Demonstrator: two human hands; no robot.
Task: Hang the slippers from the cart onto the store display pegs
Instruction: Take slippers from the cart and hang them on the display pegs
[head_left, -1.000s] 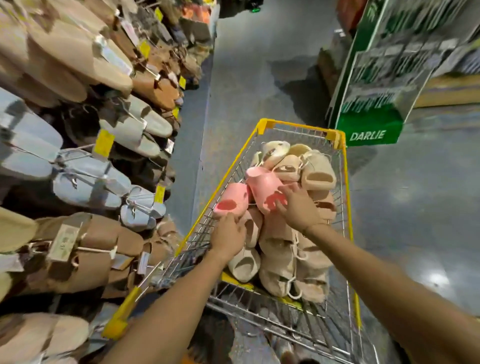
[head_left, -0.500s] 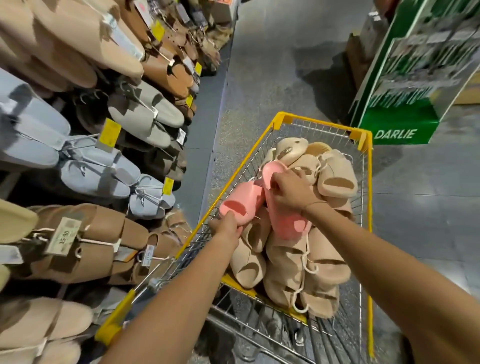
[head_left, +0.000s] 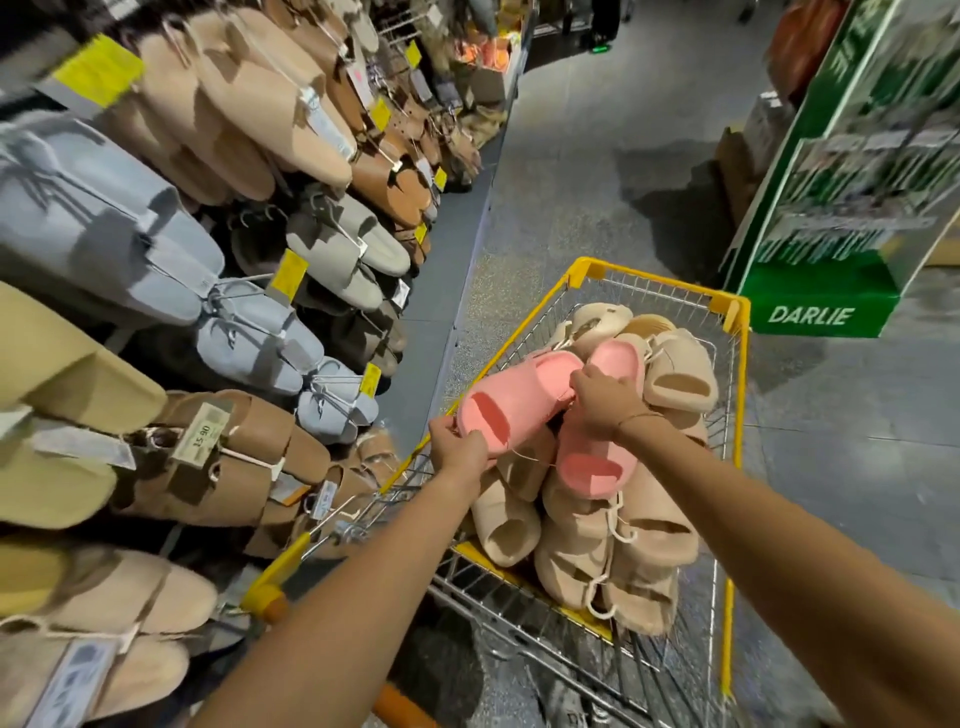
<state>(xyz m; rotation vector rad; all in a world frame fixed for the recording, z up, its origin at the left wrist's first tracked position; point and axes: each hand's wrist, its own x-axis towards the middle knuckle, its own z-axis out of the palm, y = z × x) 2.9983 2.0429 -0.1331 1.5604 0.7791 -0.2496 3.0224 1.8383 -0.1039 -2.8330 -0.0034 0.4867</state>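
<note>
Left hand and right hand each grasp one pink foam slipper above the yellow wire cart. Risk: the connecting string may snag beige slippers below the hands.

Head-worn wide-angle view, looking forward and down, close over cart

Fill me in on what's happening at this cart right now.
A person is restocking a slipper aisle. Both hands hold a pair of pink slippers over the yellow wire cart: the left hand grips the toe end of one, the right hand grips where the two meet. A thin string joins the pair. Beige slippers are still piled in the cart. The display pegs to the left already carry grey, tan and brown slippers; the pink pair is not hung yet.
</note>
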